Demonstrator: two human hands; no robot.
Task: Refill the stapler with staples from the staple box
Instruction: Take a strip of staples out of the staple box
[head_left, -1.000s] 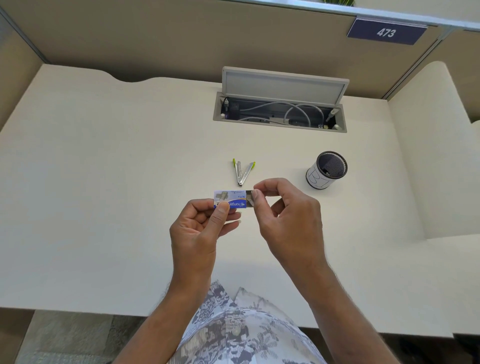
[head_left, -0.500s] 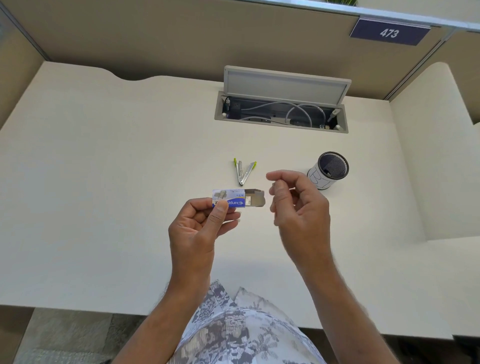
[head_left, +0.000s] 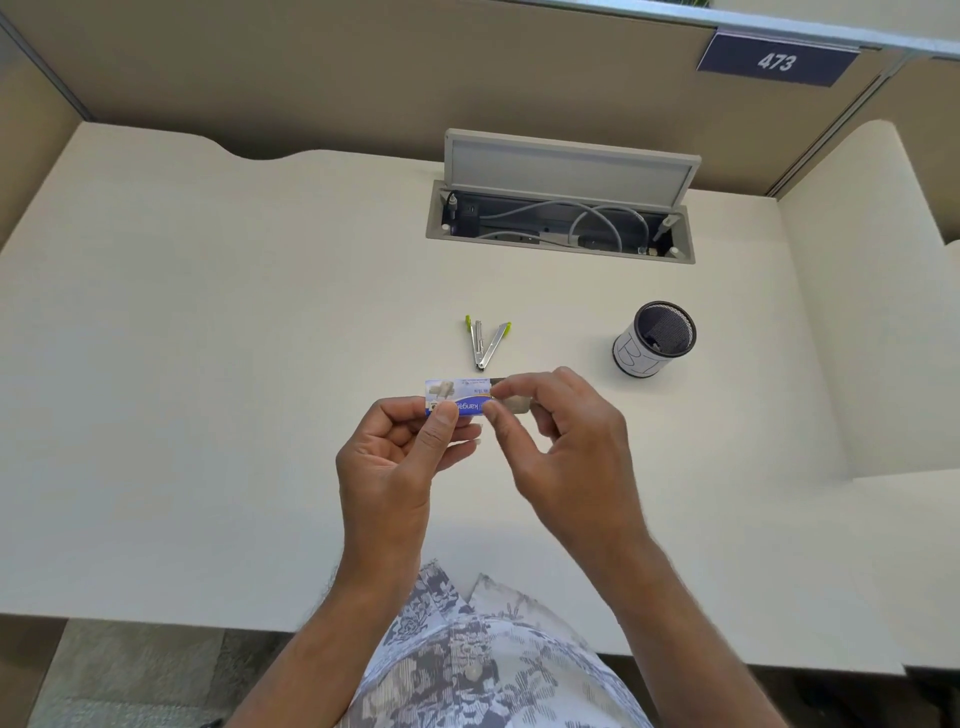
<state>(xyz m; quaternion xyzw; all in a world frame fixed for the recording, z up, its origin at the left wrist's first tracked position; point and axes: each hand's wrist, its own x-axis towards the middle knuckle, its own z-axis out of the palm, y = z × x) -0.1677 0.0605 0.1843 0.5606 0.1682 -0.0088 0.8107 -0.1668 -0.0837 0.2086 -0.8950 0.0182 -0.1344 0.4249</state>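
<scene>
My left hand (head_left: 400, 457) holds a small blue and white staple box (head_left: 457, 397) above the desk, thumb on top of it. The box's right end flap hangs open. My right hand (head_left: 561, 447) is at that open end, with thumb and forefinger pinching at the mouth of the box; I cannot tell whether they grip staples. The stapler (head_left: 484, 343), silver with lime-green tips, lies swung open in a V on the desk just beyond the box, touched by neither hand.
A black mesh pen cup (head_left: 654, 345) with a white label stands right of the stapler. Further back, a cable tray (head_left: 558, 223) is sunk in the desk with its lid raised. Partition walls enclose the cream desk (head_left: 208, 364).
My right hand opened the box's end flap, pulled away to the right, then came back to the open end. The left hand and the stapler stayed put.
</scene>
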